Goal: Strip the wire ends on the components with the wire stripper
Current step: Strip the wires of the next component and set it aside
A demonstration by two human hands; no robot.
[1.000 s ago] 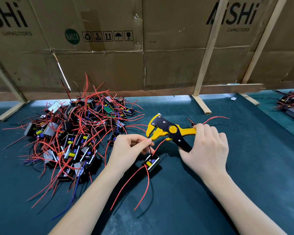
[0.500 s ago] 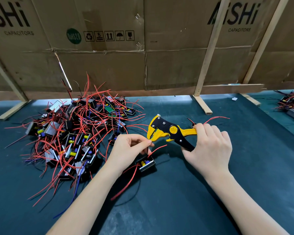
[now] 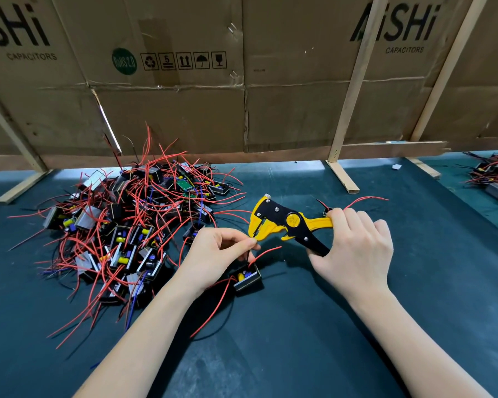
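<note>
My right hand [image 3: 357, 248] grips the handles of a yellow and black wire stripper [image 3: 282, 222], its jaws pointing left. My left hand [image 3: 219, 254] pinches a thin wire right at those jaws. That wire leads down to a small black component [image 3: 247, 278] lying on the green mat just under my left hand, with red wires trailing from it. A big pile of like components [image 3: 127, 234] with tangled red wires lies to the left.
A cardboard wall [image 3: 270, 96] on wooden struts [image 3: 342, 176] closes off the back of the green mat [image 3: 385, 326]. A loose red wire [image 3: 365, 201] shows behind my right hand. Another heap of wired parts [image 3: 495, 179] sits at the far right edge.
My left hand drew the component closer under itself and brought a wire end up to the stripper's jaws. The right hand and stripper stayed nearly in place.
</note>
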